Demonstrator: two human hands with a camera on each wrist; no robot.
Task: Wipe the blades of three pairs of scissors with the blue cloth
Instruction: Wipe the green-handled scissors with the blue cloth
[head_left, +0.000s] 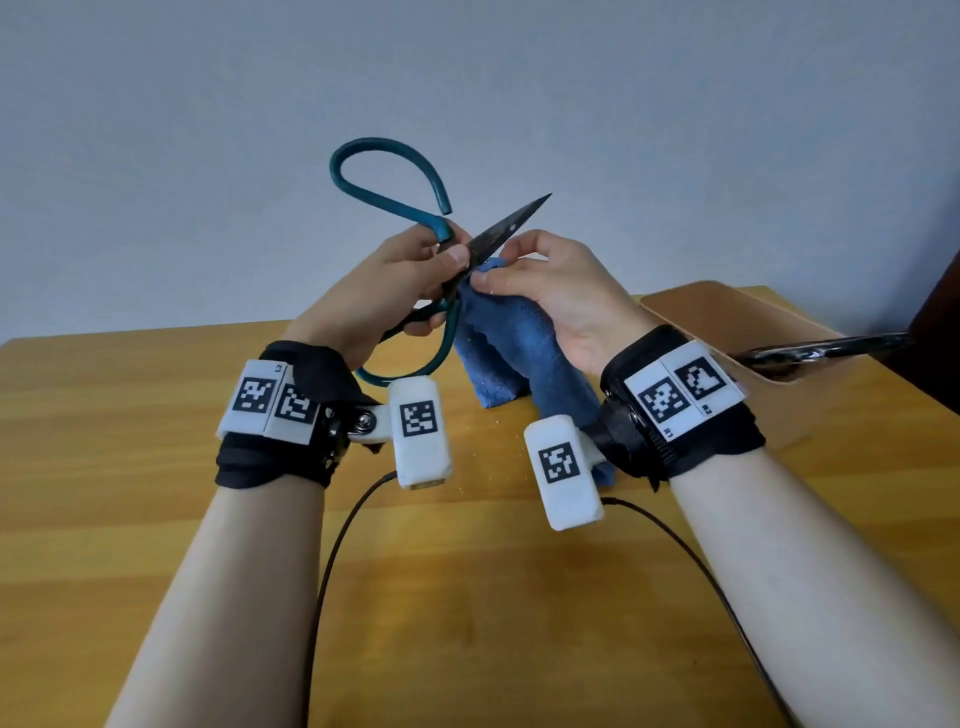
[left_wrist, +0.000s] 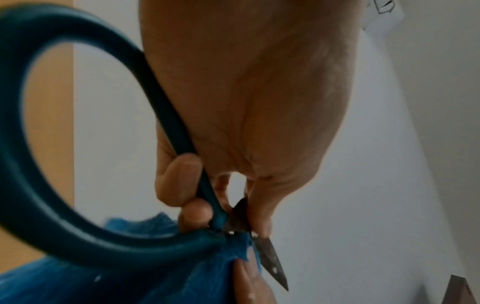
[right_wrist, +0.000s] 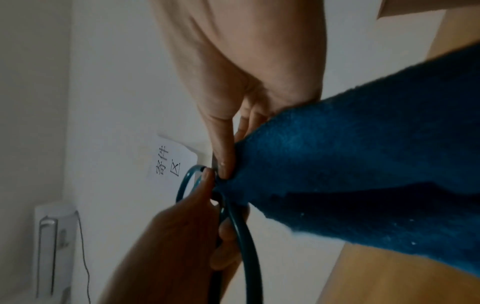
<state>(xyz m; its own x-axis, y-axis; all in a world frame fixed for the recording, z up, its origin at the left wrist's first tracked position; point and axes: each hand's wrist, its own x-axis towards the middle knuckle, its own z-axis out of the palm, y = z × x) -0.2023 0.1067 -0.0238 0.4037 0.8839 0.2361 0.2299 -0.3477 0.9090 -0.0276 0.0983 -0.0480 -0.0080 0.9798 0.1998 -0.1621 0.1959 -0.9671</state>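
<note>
The left hand (head_left: 400, 283) has its fingers and thumb wrapped around the teal-handled scissors (head_left: 395, 208) right where the handles meet the blades, holding them up in the air over the wooden table (head_left: 156, 415). One big handle loop sticks up above that hand and the other loop hangs below it, down toward the table. The dark, kinda spotty blade (head_left: 511, 223) points up and away from the left hand, toward the wall.

The right hand (head_left: 550, 291) sits just beside the left one, thumb and fingertips pinching a bunched bit of the blue cloth (head_left: 498, 343) against the base of the blade. In the right wrist view the thumb (right_wrist: 222, 144) presses the cloth right at the pivot. The rest of the cloth hangs down from that pinch, and its lower end looks like it reaches the table, though the wrist gear covers part of it.

Off to the right of the cloth there's a tan tray (head_left: 727, 317) on the table with another pair of scissors (head_left: 826, 349), shiny metal ones, lying across its edge. Can't see a third pair anywhere in these views.
</note>
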